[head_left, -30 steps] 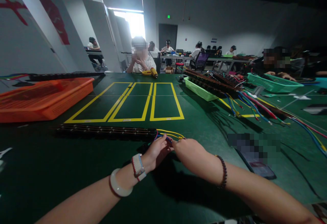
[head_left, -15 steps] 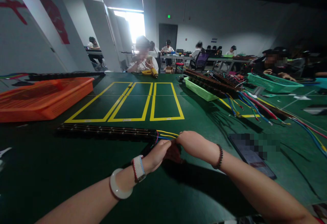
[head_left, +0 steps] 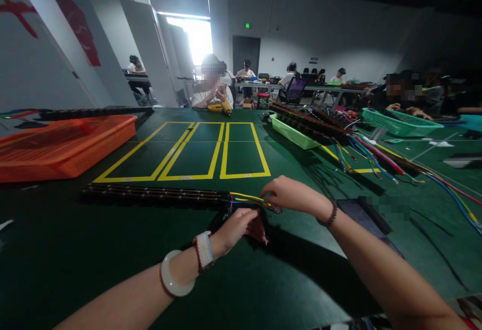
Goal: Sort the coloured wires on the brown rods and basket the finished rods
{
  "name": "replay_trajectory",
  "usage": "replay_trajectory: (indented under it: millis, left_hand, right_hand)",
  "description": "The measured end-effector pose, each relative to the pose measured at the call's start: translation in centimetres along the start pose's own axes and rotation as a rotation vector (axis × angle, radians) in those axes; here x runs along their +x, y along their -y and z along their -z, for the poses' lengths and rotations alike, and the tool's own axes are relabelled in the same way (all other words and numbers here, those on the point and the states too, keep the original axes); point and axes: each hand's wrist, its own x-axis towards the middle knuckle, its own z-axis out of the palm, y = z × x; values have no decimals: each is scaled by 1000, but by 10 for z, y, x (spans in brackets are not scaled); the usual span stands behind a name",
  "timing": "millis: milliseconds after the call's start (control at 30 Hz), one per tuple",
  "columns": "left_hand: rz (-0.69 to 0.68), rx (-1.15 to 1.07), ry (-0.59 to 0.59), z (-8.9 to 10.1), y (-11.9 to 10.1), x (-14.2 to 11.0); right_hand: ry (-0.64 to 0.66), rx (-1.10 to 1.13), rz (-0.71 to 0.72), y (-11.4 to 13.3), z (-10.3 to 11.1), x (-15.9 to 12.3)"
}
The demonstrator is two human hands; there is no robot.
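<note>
A long black strip (head_left: 158, 194) with thin lines along its top lies crosswise on the table in front of me. Yellow and blue wires (head_left: 246, 198) come out of its right end, and their metal-tipped ends show close to my right hand (head_left: 293, 197). That hand is curled over the wires from above, fingertips on the yellow ones. My left hand (head_left: 237, 227), wearing a watch and a white bangle, is closed just below the wires, thumb on top and the other fingers in shadow. Something dark runs from the strip's end under this hand; what the fingers hold is mostly hidden.
An orange basket (head_left: 101, 144) stands at left, with a black strip behind it. Yellow tape rectangles (head_left: 244, 175) mark the green table. At right, a green basket (head_left: 295, 134) bears several wired strips beside a dark phone-like slab (head_left: 361, 219). Co-workers sit beyond.
My right hand has shifted right, away from my left hand, and its fingers have loosened, exposing the wire ends. My left hand has hardly moved.
</note>
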Motion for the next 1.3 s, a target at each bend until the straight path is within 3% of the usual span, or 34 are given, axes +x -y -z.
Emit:
replay_trajectory:
  millis: [167,300,433,600,967,1133,1300]
  left_hand:
    - [-1,69,65,2,-2,0]
    - [0,73,66,1,-2,-1]
    - [-3,79,72,1,-3,-1]
    - [-3,74,76,1,-3,0]
    - [4,79,58,0,-4,-1]
    - [5,43,27,-2,-7,-3]
    - [24,-51,-97,-4,-8,-2]
  right_hand:
    - [-139,200,-79,-35,2,14]
    - [-11,340,-79,-51,-20,35]
    - [40,432,-26,-49,-43,47]
    - [85,491,-18,-38,-51,46]
    - [-25,252,106,-9,-55,39]
    - [-165,6,25,-1,-52,35]
    - [-171,-124,-10,2,-52,37]
